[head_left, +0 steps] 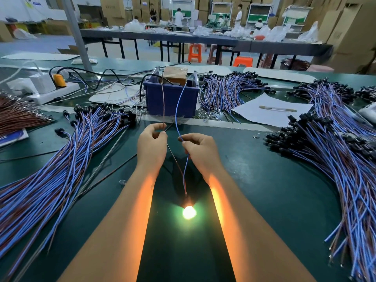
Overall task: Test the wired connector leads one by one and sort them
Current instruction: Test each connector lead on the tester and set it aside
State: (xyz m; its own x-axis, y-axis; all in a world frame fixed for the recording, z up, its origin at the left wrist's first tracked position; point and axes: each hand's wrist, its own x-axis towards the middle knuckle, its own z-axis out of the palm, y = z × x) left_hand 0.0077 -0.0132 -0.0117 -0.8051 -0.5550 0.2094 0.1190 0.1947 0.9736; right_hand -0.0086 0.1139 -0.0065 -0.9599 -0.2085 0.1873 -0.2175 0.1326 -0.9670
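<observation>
Two hands work at the table's (254,180) near edge. The left hand (151,146) has a pinching grip on a brown wire (163,102), and the right hand (200,149) has a pinching grip on a blue wire (180,102). Both wires run down to a lit bulb (189,212) glowing between the forearms. Piled leads (61,159) lie along the left edge, more leads (335,159) along the right.

Readable text: I find none anywhere on my feed.
Cardboard boxes (114,7): faint printing, too blurred for me to read.
Wall notice (28,5): colours only, no legible letters.
Booklet (12,137): I cannot make out its blue cover marks.
</observation>
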